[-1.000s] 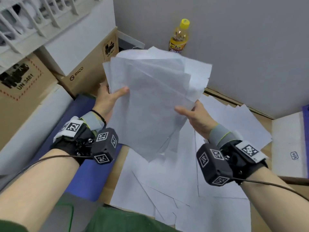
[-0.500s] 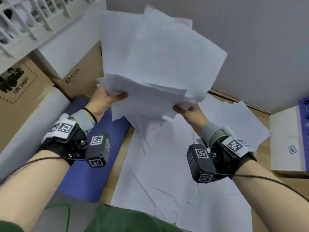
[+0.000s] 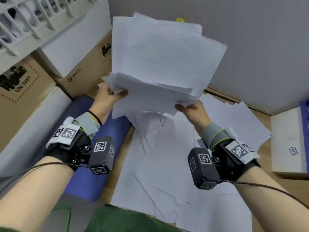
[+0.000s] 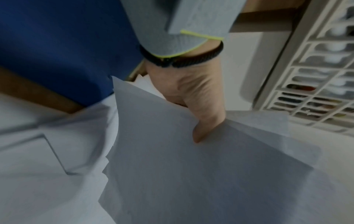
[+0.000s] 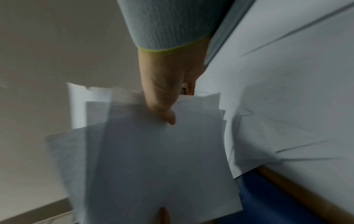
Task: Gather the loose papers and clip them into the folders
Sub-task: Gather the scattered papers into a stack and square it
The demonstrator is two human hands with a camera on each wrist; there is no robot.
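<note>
A stack of white papers [image 3: 160, 64] stands nearly upright in the air above the desk, its sheets uneven at the edges. My left hand [image 3: 110, 96] pinches the stack's lower left corner, thumb on the near face. My right hand [image 3: 189, 108] pinches the lower right corner. The left wrist view shows my thumb pressed on the papers [image 4: 191, 174]; the right wrist view shows the same on the papers [image 5: 153, 159]. More loose sheets [image 3: 167, 164] lie scattered on the wooden desk below. A blue folder [image 3: 93, 161] lies at the desk's left edge.
Cardboard boxes [image 3: 83, 67] and a white rack [image 3: 33, 22] stand at the back left. A white box [image 3: 287, 144] sits at the right. A yellow bottle cap [image 3: 179, 20] peeks over the stack, by the grey wall.
The stack has swung from slanting toward me to nearly upright and risen higher, hiding the bottle. Both hands shifted from its sides to its lower corners.
</note>
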